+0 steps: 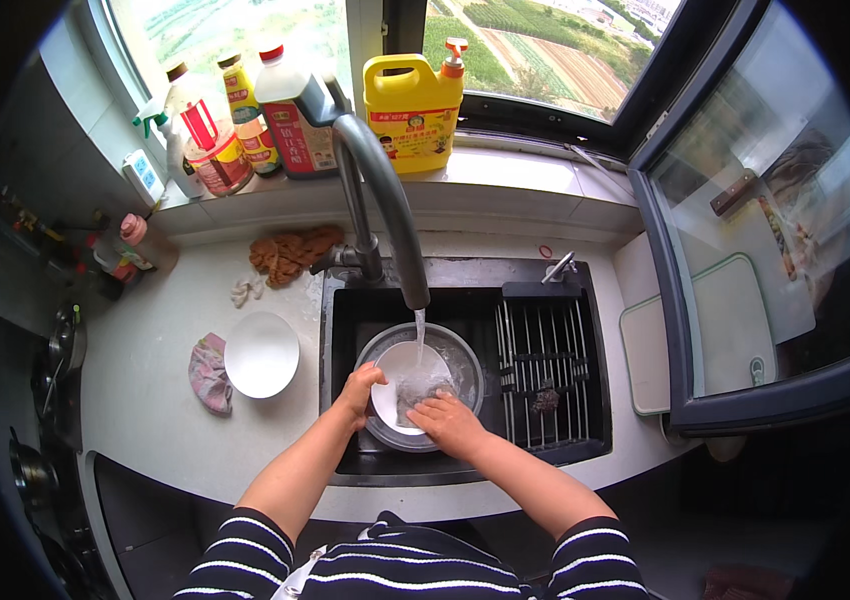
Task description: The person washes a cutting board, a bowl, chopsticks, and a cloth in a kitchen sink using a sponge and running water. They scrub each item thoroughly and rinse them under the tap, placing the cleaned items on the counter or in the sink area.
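Note:
In the sink, a white bowl [394, 362] is tilted inside a larger round metal basin [469, 375]. My left hand [358, 391] grips the bowl's left rim, thumb on top. My right hand [448, 421] reaches into the bowl from the right, its fingers pressed on a greyish, wet-looking cloth [413, 393] against the inside; splashing water blurs its outline. Water runs from the dark curved faucet [391, 200] into the bowl. Another white bowl [262, 355] stands on the counter left of the sink, beside a pink patterned cloth [210, 374].
The black sink [345, 310] has a drying rack [545, 370] on its right, with a small dark scrubber on it. A brown rag [295, 254] lies behind. Several bottles and a yellow jug [412, 115] line the sill. An open window sash [680, 340] juts in at right.

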Demonstrator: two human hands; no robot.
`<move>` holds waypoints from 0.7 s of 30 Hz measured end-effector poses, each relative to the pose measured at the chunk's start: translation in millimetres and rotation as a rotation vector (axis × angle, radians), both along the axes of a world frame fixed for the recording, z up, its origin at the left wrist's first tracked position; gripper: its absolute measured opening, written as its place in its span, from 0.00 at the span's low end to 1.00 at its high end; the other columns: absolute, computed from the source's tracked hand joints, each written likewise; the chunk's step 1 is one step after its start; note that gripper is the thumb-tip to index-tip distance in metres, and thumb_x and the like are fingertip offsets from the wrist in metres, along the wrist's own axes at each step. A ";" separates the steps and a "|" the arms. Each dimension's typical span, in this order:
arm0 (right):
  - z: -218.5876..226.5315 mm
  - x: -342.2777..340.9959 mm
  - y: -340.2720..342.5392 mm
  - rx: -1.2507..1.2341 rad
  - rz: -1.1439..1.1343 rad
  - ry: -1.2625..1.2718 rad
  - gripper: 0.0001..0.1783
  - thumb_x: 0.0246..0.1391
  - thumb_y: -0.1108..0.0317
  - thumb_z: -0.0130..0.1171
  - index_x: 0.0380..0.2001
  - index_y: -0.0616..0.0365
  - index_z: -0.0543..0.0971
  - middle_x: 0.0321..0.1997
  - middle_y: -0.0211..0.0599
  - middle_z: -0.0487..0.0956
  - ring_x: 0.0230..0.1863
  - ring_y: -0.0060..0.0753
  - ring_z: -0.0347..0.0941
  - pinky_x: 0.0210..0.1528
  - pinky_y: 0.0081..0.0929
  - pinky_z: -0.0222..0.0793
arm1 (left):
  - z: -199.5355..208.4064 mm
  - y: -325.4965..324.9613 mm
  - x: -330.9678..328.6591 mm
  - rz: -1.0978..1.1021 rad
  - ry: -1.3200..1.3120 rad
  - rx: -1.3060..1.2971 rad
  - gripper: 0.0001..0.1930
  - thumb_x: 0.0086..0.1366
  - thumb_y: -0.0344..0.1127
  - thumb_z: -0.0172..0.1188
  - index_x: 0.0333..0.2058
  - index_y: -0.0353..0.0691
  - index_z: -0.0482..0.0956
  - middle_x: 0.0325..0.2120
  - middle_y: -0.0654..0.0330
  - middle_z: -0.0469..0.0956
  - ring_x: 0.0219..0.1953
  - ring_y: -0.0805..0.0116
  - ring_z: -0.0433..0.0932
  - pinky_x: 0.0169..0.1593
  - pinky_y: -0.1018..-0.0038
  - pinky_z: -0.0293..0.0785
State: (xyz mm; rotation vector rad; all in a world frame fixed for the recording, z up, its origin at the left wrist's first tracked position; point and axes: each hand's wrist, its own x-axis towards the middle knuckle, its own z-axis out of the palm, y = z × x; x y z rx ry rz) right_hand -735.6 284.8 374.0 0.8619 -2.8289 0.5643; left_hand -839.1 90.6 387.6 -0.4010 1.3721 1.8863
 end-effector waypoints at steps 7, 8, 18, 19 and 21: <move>80.5 -21.2 29.0 -0.046 0.106 -0.196 0.14 0.44 0.63 0.63 0.37 0.52 0.78 0.34 0.28 0.79 0.44 0.36 0.74 0.63 0.48 0.55 | 5.5 -1.7 -40.4 -0.285 -0.354 0.193 0.34 0.46 0.42 0.52 0.55 0.35 0.67 0.50 0.47 0.72 0.49 0.52 0.73 0.55 0.57 0.68; 88.6 -21.5 27.7 -0.134 0.109 -0.288 0.14 0.44 0.61 0.64 0.35 0.53 0.78 0.32 0.28 0.79 0.43 0.37 0.74 0.63 0.49 0.54 | 2.0 -0.2 -42.0 -0.298 -0.356 0.305 0.33 0.48 0.43 0.51 0.55 0.34 0.66 0.50 0.47 0.72 0.49 0.53 0.73 0.56 0.58 0.68; 50.9 -11.8 25.2 -1.892 -0.608 -0.762 0.18 0.52 0.67 0.64 0.45 0.62 0.75 0.44 0.34 0.79 0.45 0.27 0.75 0.50 0.26 0.70 | 14.8 12.7 -10.1 -0.063 -0.086 0.305 0.40 0.58 0.69 0.49 0.51 0.34 0.72 0.47 0.54 0.76 0.52 0.61 0.74 0.55 0.66 0.69; 38.5 -13.1 26.2 -1.978 -0.660 -0.742 0.17 0.54 0.66 0.61 0.45 0.62 0.75 0.44 0.34 0.79 0.45 0.28 0.75 0.50 0.27 0.70 | 15.1 14.6 -8.2 -0.015 -0.089 0.257 0.39 0.57 0.68 0.53 0.48 0.33 0.74 0.43 0.55 0.78 0.46 0.62 0.76 0.52 0.66 0.70; 20.7 -16.9 30.6 -2.017 -0.738 -0.686 0.14 0.61 0.67 0.53 0.47 0.64 0.75 0.45 0.35 0.79 0.45 0.27 0.75 0.50 0.27 0.70 | 11.5 16.3 -11.1 0.034 -0.035 0.034 0.37 0.57 0.67 0.54 0.43 0.33 0.77 0.38 0.57 0.79 0.41 0.63 0.77 0.48 0.67 0.71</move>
